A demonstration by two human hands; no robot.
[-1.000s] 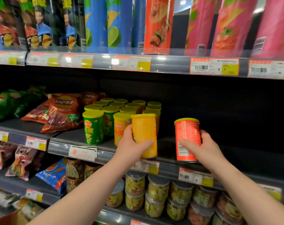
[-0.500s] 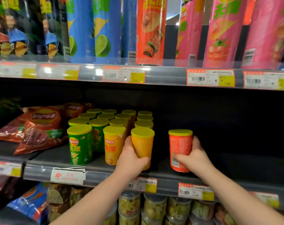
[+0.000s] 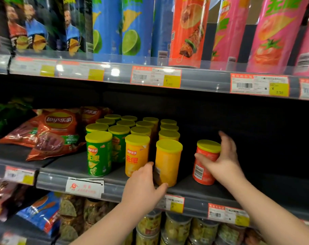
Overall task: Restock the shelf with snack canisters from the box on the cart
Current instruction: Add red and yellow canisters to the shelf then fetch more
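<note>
A yellow canister [image 3: 169, 161] with a yellow lid stands on the middle shelf [image 3: 114, 188], at the front of a row of yellow canisters. My left hand [image 3: 143, 184] cups its lower left side, with the thumb across the front of its base. To the right, a red canister [image 3: 203, 168] with a yellow lid stands alone on the shelf. My right hand [image 3: 222, 160] is beside it, thumb on its front, while the fingers are lifted straight and blurred behind it. The box and cart are out of view.
Green canisters [image 3: 99, 154] and orange canisters [image 3: 136, 154] fill rows to the left, beside red chip bags [image 3: 56, 131]. To the right of the red canister the shelf is dark and bare. Tall tubes [image 3: 187, 30] stand on the shelf above, clear tubs [image 3: 176, 227] below.
Both canisters went from held in the air to standing on the shelf. My left hand slid down the yellow one. My right hand's fingers opened off the red one.
</note>
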